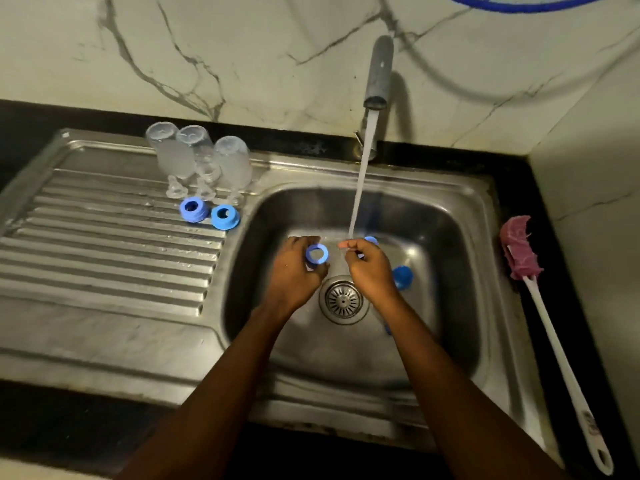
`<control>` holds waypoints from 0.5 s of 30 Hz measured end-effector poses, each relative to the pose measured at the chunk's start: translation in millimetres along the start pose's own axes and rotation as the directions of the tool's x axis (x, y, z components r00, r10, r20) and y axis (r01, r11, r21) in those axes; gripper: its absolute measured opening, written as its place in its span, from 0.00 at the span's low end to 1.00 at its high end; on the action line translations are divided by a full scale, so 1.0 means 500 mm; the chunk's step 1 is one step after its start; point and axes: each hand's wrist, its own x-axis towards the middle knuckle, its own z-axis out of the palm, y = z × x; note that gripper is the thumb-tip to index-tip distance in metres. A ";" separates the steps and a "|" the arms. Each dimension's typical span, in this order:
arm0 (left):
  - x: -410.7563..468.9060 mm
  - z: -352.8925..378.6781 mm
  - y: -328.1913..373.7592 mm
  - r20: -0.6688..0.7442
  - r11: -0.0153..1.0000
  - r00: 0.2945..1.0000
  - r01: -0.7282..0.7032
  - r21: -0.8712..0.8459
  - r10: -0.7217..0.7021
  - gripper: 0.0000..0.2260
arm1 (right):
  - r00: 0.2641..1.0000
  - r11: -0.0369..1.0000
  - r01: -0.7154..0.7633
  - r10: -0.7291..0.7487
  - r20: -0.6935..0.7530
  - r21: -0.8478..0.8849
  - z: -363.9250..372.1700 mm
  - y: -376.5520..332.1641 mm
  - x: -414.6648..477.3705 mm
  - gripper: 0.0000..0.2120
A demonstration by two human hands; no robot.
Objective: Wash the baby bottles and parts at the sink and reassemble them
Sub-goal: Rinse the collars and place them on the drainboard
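A steel sink [460,216] seen from above, with a round drain [343,300] in the middle of its floor. Both hands reach in just beyond the drain. The left hand [294,273] has its fingers curled round a blue ring [317,253], held with its hole facing up. The right hand [369,268] is beside it with fingers curled and tips pinched under the water [360,188] falling from the tap [378,72]. A bit of blue shows at its fingers, but blur hides whether it grips anything. A blue cap [402,277] lies on the sink floor just right of the drain.

Far left of the drain, on the ridged draining board [104,244], three clear bottles [199,152] stand upside down in a row. In front of them are clear teats [175,190] and two more blue rings [225,217]. Well to the right of the drain, a brush [519,249] with a pink head and a white handle lies on the black counter [571,289].
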 end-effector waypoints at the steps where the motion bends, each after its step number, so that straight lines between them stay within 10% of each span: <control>1: -0.010 -0.017 0.002 -0.034 0.999 0.999 0.020 -0.025 -0.020 0.21 | 1.000 1.000 0.017 -0.017 0.023 0.001 0.008 -0.013 -0.003 0.11; 15: 0.030 -0.314 -0.124 -0.410 0.995 0.911 0.072 0.069 -0.038 0.19 | 0.993 0.996 0.086 -0.086 0.086 0.002 0.173 -0.129 -0.002 0.15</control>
